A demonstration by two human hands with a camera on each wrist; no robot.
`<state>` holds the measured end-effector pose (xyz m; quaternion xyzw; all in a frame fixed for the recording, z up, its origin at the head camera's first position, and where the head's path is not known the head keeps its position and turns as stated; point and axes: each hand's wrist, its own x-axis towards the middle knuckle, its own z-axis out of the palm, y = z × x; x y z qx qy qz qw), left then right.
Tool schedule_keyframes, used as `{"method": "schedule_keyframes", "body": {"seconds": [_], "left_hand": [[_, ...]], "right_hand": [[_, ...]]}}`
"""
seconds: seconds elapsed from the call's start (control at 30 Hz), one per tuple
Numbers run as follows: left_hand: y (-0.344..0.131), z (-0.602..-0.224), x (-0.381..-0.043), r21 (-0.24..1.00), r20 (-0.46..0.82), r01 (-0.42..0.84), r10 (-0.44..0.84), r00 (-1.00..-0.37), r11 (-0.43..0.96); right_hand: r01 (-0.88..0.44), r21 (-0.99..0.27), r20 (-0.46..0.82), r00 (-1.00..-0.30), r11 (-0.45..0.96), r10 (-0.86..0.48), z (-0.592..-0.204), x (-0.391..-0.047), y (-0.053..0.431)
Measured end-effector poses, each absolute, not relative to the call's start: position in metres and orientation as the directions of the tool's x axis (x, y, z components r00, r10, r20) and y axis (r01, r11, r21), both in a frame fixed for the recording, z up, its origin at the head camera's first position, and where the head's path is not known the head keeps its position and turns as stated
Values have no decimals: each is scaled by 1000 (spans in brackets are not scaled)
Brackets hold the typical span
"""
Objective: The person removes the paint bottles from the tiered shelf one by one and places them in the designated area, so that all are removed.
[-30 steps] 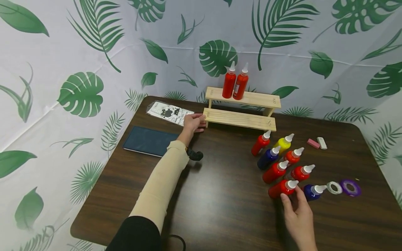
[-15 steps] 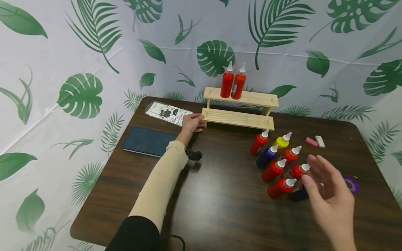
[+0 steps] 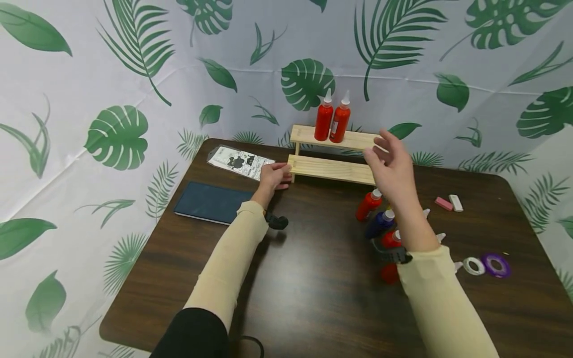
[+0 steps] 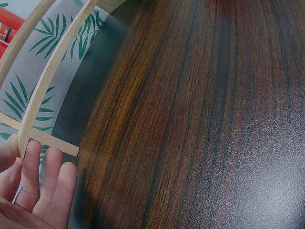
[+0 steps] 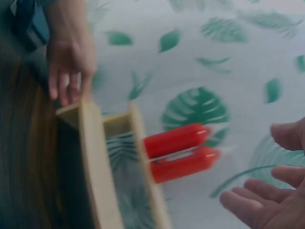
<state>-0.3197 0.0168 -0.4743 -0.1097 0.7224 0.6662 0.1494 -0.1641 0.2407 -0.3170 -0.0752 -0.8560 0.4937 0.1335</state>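
Note:
A two-tier wooden shelf (image 3: 331,169) stands at the back of the table. My left hand (image 3: 273,177) grips the left end of its lower board, thumb over fingers at the edge in the left wrist view (image 4: 40,186). Two red squeeze bottles (image 3: 324,119) with white nozzles stand upright on the top board. My right hand (image 3: 394,169) hovers in front of the shelf's right end, fingers loosely bent and holding nothing. Beneath my right forearm stand several paint bottles, among them a red bottle (image 3: 369,206) and a dark blue bottle (image 3: 380,223); the arm partly hides them.
A dark blue notebook (image 3: 212,201) and a packaged ruler set (image 3: 239,161) lie on the left. To the right are a pink eraser (image 3: 443,203), a white eraser (image 3: 456,203), a white tape roll (image 3: 473,266) and a purple tape roll (image 3: 496,265). A leaf-print cloth hangs behind.
My right hand has let go of a red bottle among the front group, moved right, then swung up and forward to the shelf's right end. The left hand stays on the shelf.

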Motion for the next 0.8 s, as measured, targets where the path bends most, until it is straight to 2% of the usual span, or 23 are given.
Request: {"method": "schedule_keyframes", "body": {"seconds": [0.17, 0.37, 0.6, 0.8], "left_hand": [[16, -473, -320, 928, -368, -363, 52, -928, 82], [13, -475, -319, 942, -332, -330, 23, -943, 53], [15, -474, -319, 937, -346, -342, 58, -937, 66], [15, -474, -319, 935, -352, -348, 54, -935, 65]], "right_hand": [[67, -868, 97, -949, 491, 301, -333, -228, 238], [25, -889, 129, -944, 458, 302, -351, -290, 238], [82, -878, 63, -957, 471, 284, -360, -316, 244], [80, -869, 72, -955, 488, 286, -358, -323, 239]]}}
